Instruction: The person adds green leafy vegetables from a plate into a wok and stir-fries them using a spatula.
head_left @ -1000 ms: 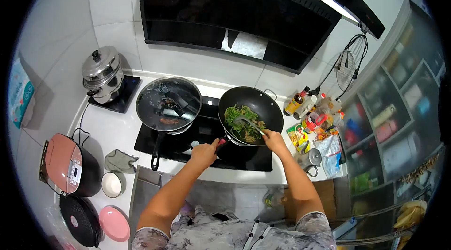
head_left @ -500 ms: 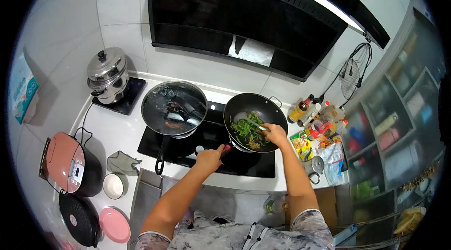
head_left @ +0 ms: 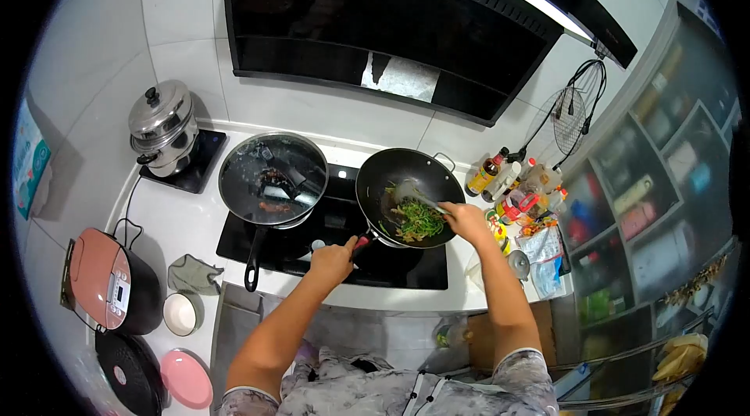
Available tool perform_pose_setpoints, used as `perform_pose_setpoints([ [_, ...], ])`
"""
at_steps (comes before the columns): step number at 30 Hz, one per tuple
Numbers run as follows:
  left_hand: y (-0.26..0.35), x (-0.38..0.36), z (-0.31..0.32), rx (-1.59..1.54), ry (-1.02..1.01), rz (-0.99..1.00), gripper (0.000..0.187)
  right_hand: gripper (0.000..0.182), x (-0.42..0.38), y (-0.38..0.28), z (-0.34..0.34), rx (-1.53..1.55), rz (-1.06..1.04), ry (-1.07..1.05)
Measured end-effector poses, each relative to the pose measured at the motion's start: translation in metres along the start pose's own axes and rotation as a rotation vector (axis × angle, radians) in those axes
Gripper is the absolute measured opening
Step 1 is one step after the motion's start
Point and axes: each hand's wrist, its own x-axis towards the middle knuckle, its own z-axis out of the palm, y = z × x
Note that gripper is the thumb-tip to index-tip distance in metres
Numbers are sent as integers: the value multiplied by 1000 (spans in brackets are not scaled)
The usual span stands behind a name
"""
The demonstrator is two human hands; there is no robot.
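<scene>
A black wok (head_left: 391,174) sits on the right burner of the black cooktop (head_left: 406,271), with green vegetables (head_left: 420,219) heaped in its near right part. My left hand (head_left: 332,261) grips the wok's handle at the front. My right hand (head_left: 466,221) holds a metal spatula (head_left: 412,196) whose blade lies inside the wok, just beyond the greens.
A frying pan under a glass lid (head_left: 272,178) stands on the left burner. A steel pot (head_left: 162,125) is at the back left. Sauce bottles (head_left: 512,182) and packets crowd the counter to the right. A rice cooker (head_left: 109,282), small bowl (head_left: 181,313) and pink plate (head_left: 186,377) are at the left.
The spatula has swept the greens from the wok's middle to its near right side. My right hand moved over the wok and back to its right rim; my left hand stays on the handle.
</scene>
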Motion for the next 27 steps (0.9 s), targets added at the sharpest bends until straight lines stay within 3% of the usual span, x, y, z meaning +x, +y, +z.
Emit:
perform_pose_setpoints([
  [6,1,-1,-2,35,30,31,58,28,45,4,50,-27,-107,-40],
  [8,-2,0,3,37,31,29,59,28,41,21,54,-230,164,-140],
  [12,2,-3,-6,32,27,27,62,29,18,48,31,-178,320,-180],
  [14,1,-2,-5,24,34,32,62,27,9,60,32,-36,364,-261],
  [16,-2,-2,-1,23,33,39,61,29,3,32,-17,93,475,-329],
  [18,-5,2,4,-3,52,47,61,32,-2,12,-63,383,761,-424],
  [19,-6,2,3,-4,51,55,61,34,-6,13,-76,392,756,-419],
  [20,-6,1,2,-1,54,56,61,33,-15,19,-83,251,538,-318],
  [22,-5,1,2,-2,55,63,62,30,-26,25,-86,4,365,-260],
  [25,-7,3,1,-7,40,56,61,26,-32,2,-91,-110,375,-428],
  [27,-8,4,2,2,-8,54,62,29,-33,18,-38,-37,393,-436],
])
